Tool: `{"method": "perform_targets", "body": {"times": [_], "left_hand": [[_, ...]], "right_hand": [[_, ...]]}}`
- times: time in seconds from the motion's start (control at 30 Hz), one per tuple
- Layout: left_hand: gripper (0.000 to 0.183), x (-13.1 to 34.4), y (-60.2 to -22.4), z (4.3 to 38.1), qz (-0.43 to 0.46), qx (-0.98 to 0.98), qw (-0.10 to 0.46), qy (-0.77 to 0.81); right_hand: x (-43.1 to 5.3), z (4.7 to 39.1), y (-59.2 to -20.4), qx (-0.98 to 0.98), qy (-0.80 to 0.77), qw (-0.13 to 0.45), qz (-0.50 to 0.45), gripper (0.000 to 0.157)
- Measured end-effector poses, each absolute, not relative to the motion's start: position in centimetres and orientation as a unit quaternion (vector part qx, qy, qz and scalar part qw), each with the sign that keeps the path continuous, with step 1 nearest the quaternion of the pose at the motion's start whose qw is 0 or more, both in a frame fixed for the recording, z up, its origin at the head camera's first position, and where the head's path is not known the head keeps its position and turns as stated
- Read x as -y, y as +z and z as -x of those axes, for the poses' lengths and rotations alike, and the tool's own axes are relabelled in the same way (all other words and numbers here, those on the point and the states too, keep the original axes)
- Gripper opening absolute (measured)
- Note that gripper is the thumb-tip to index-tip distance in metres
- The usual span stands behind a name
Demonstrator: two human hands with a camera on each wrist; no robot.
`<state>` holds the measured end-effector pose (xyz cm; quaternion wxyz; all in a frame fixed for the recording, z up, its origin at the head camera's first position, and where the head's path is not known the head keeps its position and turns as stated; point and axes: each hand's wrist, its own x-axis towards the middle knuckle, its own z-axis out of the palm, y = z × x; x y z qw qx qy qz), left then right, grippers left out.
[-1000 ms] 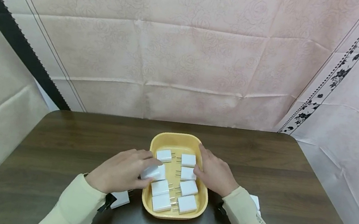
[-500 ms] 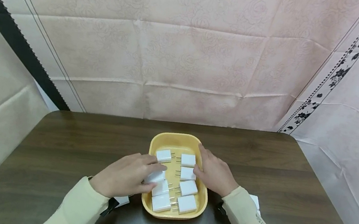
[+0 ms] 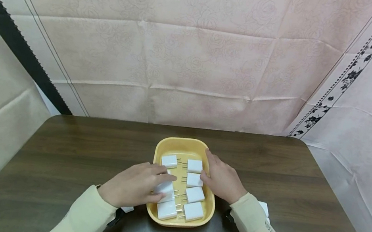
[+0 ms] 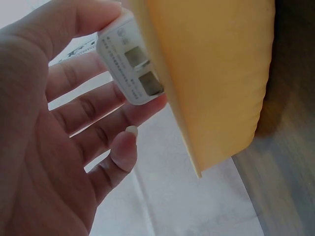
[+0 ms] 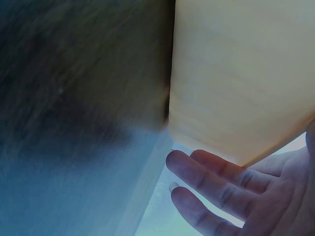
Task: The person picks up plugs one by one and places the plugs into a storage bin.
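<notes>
A yellow plastic tray [image 3: 183,146] holds two columns of white plug-in chargers, their metal prongs facing inward. Over the left column, my left hand [image 3: 137,184] pinches one white charger [image 4: 129,61] between thumb and fingers; its two USB ports show in the left wrist view, close to the tray rim. The fingers partly hide the chargers beneath. My right hand [image 3: 225,178] holds the tray's right rim, thumb reaching inside near the right column and the other fingers along the outside.
On the brown wooden table [image 3: 96,138], another white charger [image 3: 127,208] lies left of the tray, mostly behind my left wrist. More white pieces [image 3: 264,208] lie beside my right forearm. Pale patterned cloth [image 3: 195,53] hangs behind the table and at its sides.
My left hand has moved right and slightly toward me, carrying the charger from the left rim farther in over the left column. The right hand and tray have stayed put.
</notes>
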<state>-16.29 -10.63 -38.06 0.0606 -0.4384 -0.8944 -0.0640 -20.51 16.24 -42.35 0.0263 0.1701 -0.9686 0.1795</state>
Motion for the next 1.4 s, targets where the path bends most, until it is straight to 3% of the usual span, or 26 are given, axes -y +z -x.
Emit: {"method": "perform_targets", "body": {"times": [0.77, 1.4], "left_hand": [[0.041, 9.6, -38.9, 16.3, 0.467, 0.879, 0.083, -0.058], [0.041, 9.1, -39.4, 16.5, 0.445, 0.894, 0.032, -0.047]], "right_hand": [[-16.2, 20.6, -42.3, 0.97, 0.175, 0.014, -0.165, 0.069], [-16.3, 20.5, -42.3, 0.97, 0.177, 0.015, -0.167, 0.069]]}}
